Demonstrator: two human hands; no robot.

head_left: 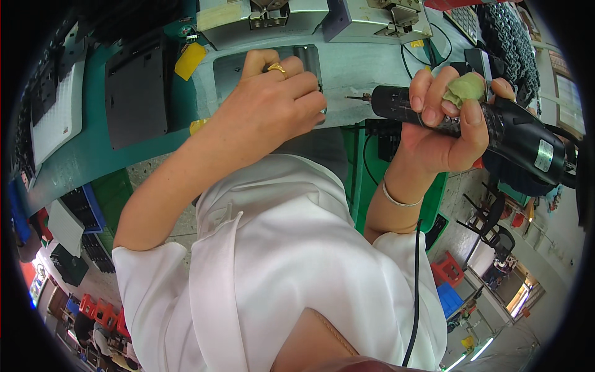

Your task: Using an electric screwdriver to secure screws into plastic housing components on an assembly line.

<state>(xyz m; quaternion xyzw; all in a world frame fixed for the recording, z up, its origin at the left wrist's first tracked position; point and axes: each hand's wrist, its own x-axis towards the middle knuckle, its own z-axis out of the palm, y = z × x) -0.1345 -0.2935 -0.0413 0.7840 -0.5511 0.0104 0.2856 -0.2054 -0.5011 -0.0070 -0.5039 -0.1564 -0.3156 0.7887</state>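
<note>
My right hand [443, 124] is wrapped round a black electric screwdriver [390, 102], held level above the table's right side with its thin bit pointing left. A crumpled pale green wrap [465, 91] sits among these fingers; whether it is on a finger or on the tool I cannot tell. To the left, my left hand [273, 99] rests over a flat dark grey panel [227, 75], its fingers curled inward and a gold ring on one. Whatever lies between those fingertips is hidden behind the hand.
A black flat panel [137, 93] and a white keyboard-like part [61, 121] lie on the green mat at left, near a yellow tag [190, 61]. Two metal boxes [273, 28] with latches line the back. A black cable [416, 297] hangs across my right side.
</note>
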